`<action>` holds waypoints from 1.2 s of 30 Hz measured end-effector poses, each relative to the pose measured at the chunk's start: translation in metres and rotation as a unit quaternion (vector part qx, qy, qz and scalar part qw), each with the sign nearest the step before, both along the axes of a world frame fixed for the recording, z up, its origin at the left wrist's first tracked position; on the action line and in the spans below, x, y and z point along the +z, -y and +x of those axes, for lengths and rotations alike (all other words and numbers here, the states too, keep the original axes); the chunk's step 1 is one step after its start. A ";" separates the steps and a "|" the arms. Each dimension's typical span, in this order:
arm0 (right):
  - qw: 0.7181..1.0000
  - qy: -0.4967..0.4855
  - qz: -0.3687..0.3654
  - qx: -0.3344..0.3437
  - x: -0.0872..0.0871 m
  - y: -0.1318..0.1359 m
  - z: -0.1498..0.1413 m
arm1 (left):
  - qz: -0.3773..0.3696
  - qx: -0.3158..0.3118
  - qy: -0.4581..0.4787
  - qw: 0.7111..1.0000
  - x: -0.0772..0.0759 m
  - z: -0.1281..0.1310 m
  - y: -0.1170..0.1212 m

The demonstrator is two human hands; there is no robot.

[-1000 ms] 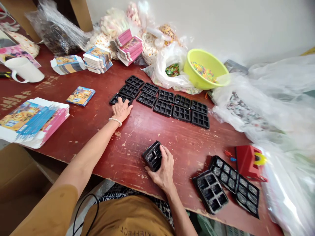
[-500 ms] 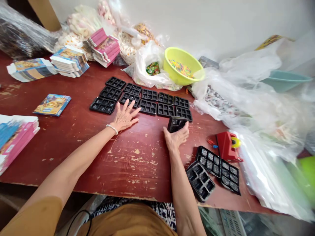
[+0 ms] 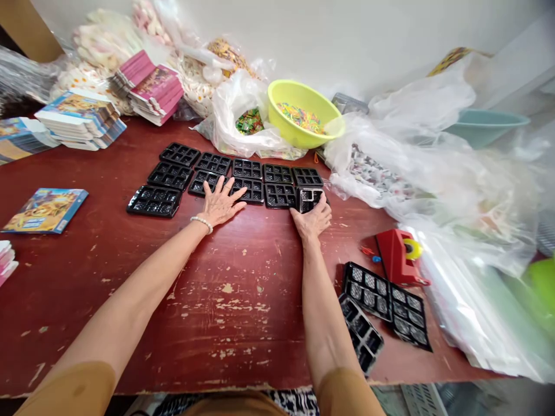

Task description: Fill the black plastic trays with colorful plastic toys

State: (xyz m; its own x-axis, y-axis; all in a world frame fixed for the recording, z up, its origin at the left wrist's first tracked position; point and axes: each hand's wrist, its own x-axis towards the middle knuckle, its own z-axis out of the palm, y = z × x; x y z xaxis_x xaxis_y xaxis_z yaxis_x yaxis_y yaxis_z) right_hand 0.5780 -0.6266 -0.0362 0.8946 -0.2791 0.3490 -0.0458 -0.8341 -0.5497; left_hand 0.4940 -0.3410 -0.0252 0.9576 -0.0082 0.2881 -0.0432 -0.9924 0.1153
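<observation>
Several black compartment trays (image 3: pixel 247 176) lie in two rows on the red table (image 3: pixel 234 300). My left hand (image 3: pixel 221 203) rests flat with fingers spread on the front row near its middle. My right hand (image 3: pixel 313 216) grips a small stack of black trays (image 3: pixel 309 197) at the right end of the front row, fingers wrapped round its near side. The stack touches the row's last tray.
A yellow-green bowl (image 3: pixel 299 118) of coloured sweets and plastic bags stand behind the rows. More black trays (image 3: pixel 381 300) and a red tape dispenser (image 3: pixel 396 257) lie front right. Printed box stacks (image 3: pixel 82 118) sit at the back left, one flat box (image 3: pixel 43 209) at the left.
My right hand carried the tray stack from the table's front edge up to the right end of the front row. My left hand slid right along the row and spread flat.
</observation>
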 end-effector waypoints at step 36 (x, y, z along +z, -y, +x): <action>0.866 -0.112 0.115 0.473 0.012 -0.089 -0.235 | -0.587 -0.012 -0.039 0.808 0.036 -0.239 0.051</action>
